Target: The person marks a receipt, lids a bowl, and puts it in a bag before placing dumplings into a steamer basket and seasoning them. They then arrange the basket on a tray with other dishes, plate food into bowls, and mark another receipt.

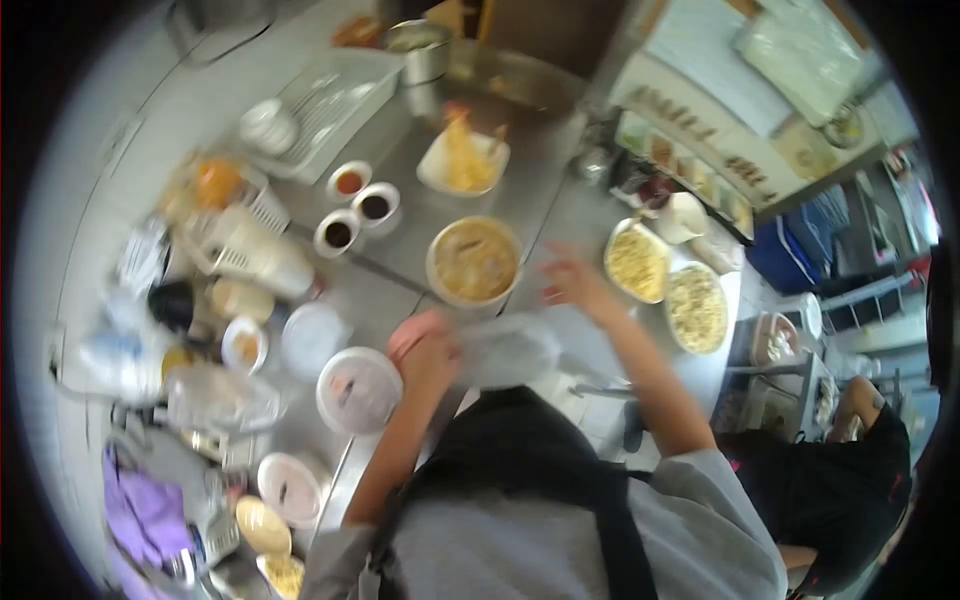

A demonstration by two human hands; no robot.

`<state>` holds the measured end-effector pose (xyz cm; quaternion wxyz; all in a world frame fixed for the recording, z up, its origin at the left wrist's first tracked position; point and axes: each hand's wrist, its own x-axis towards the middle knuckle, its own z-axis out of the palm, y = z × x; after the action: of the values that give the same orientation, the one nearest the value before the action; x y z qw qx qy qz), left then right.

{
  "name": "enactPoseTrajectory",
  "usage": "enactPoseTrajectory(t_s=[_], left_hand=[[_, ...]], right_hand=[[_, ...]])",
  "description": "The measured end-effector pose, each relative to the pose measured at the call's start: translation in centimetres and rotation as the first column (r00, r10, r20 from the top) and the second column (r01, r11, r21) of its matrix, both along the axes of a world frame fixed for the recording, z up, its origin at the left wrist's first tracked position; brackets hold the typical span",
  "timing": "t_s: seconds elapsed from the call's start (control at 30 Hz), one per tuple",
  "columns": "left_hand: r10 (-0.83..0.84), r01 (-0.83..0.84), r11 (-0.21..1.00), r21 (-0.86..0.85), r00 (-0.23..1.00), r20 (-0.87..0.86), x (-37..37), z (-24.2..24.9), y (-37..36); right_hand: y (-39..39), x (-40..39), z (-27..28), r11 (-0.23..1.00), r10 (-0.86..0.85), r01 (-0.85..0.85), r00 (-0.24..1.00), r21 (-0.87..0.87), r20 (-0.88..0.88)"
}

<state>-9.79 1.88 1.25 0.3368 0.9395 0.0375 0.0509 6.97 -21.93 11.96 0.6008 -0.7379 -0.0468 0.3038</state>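
A clear plastic lid (508,350), smeared by motion, extends from my left hand (428,350), which grips its near edge. My right hand (572,278) hovers over the steel counter, fingers apart and holding nothing. Between and beyond my hands stands a round bowl of food in pale broth (474,262), uncovered. Left of my left hand sits a lidded round tub (360,390). Nearest my right hand is a white tray of yellow noodles (637,262), with a bowl of paler chopped food (697,308) beside it.
A white container of tempura (463,165) stands farther back. Three small sauce cups (374,207) cluster left of the bowl. Bottles, baskets and a plastic bag (222,397) crowd the left side. Another person in black (825,500) is at the right.
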Motion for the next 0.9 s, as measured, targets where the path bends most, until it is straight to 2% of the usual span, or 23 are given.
enactPoseTrajectory(t_s=[0.03,0.07,0.1,0.13,0.17,0.23,0.33,0.4,0.5,0.53,0.6,0.63,0.73,0.83,0.9], left_hand=[[0.083,-0.08,0.996,0.047,0.995,-0.056,-0.7,0.9,-0.1],[0.045,-0.055,0.997,-0.057,0.985,-0.168,-1.0,2.0,0.1],[-0.035,0.035,0.999,-0.004,0.996,-0.082,-1.6,-0.6,0.9],[-0.025,0.024,0.998,0.054,0.999,0.02,-1.5,0.7,0.2],[-0.054,0.035,0.996,-0.085,0.971,-0.231,-1.2,2.3,0.1],[-0.099,0.065,0.983,-0.169,0.975,-0.198,-0.1,4.4,-1.3],[-0.178,0.153,0.982,-0.109,0.944,-0.278,1.6,5.2,-3.2],[-0.198,0.136,0.965,-0.223,0.939,-0.283,2.5,5.4,-4.0],[-0.218,0.078,0.908,-0.412,0.926,-0.307,4.4,3.9,-4.0],[-0.226,0.049,0.88,-0.473,0.918,-0.325,4.7,3.6,-3.8],[-0.127,-0.074,0.902,-0.425,0.896,-0.426,5.6,3.9,-3.3],[-0.1,-0.129,0.876,-0.466,0.895,-0.435,6.2,4.5,-3.2],[-0.07,-0.276,0.68,-0.679,0.898,-0.435,6.0,7.6,-2.9],[-0.089,-0.312,0.591,-0.744,0.892,-0.444,6.2,9.8,-2.8],[-0.1,-0.308,0.582,-0.753,0.892,-0.442,6.5,10.2,-2.8]], right_hand=[[1.2,0.6,-1.9,0.992,0.034,-0.003,0.97,0.128,-0.242],[1.4,2.2,-8.8,0.861,0.47,-0.504,0.841,0.072,0.267],[4.0,1.1,-3.3,0.924,0.352,-0.287,0.897,0.253,-0.268],[5.8,0.8,-3.5,0.955,0.188,-0.022,0.818,0.297,-0.543],[6.3,0.6,-3.4,0.911,0.137,0.115,0.82,0.395,-0.556],[7.7,0.6,-4.0,0.912,0.019,0.198,0.855,0.36,-0.518],[8.4,0.7,-4.6,0.916,-0.025,0.242,0.831,0.321,-0.556],[8.6,1.1,-4.3,0.89,-0.034,0.307,0.783,0.338,-0.622],[7.4,0.9,-2.5,0.88,-0.057,0.313,0.817,0.359,-0.573],[6.7,0.7,-1.1,0.889,-0.031,0.283,0.822,0.361,-0.569],[4.5,0.9,1.7,0.903,0.011,0.234,0.826,0.361,-0.564],[3.5,1.2,2.6,0.909,0.049,0.195,0.829,0.369,-0.557],[1.2,1.9,4.3,0.926,0.149,0.082,0.818,0.369,-0.556],[-0.4,2.1,4.4,0.943,0.205,0.002,0.785,0.333,-0.585],[-0.9,2.2,3.3,0.946,0.23,-0.043,0.79,0.322,-0.569]])
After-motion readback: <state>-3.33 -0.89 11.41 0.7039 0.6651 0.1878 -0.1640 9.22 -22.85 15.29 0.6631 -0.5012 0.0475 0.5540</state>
